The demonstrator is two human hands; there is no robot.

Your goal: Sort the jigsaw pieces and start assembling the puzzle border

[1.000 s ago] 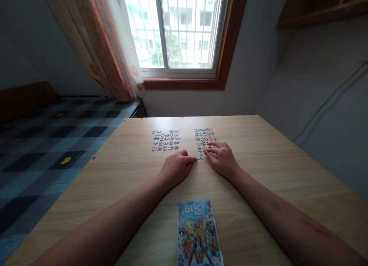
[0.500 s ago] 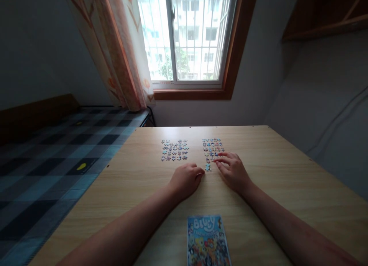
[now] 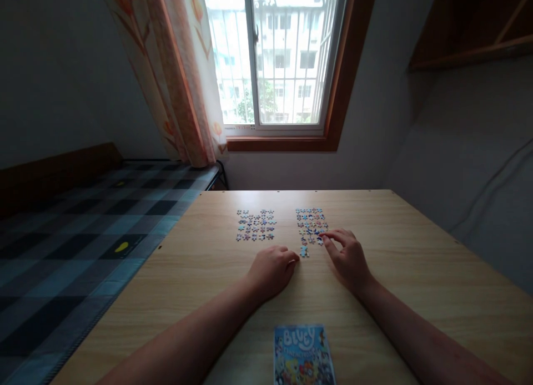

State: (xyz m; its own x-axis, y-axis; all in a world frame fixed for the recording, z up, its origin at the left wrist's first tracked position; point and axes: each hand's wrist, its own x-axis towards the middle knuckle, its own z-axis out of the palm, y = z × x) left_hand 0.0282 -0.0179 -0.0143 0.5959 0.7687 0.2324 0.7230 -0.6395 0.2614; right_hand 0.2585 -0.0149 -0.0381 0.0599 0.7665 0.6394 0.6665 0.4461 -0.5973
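My left hand rests on the table with its fingers curled, the fingertips just left of a small joined cluster of puzzle pieces. Whether anything is under those fingers is hidden. At the near right corner of the right group of loose puzzle pieces, my right hand has thumb and forefinger brought together on a puzzle piece, mostly covered by the fingertips. A second group of loose puzzle pieces lies in rows farther left, beyond my left hand.
A blue box with "BLUEY" on it lies on the wooden table between my forearms. To the left is a bed with a checked cover. A window and curtain are beyond the table.
My right hand's thumb and forefinger have closed together at the near right corner of the right group. The left hand stays beside the joined cluster. The whole view has shifted slightly downward.
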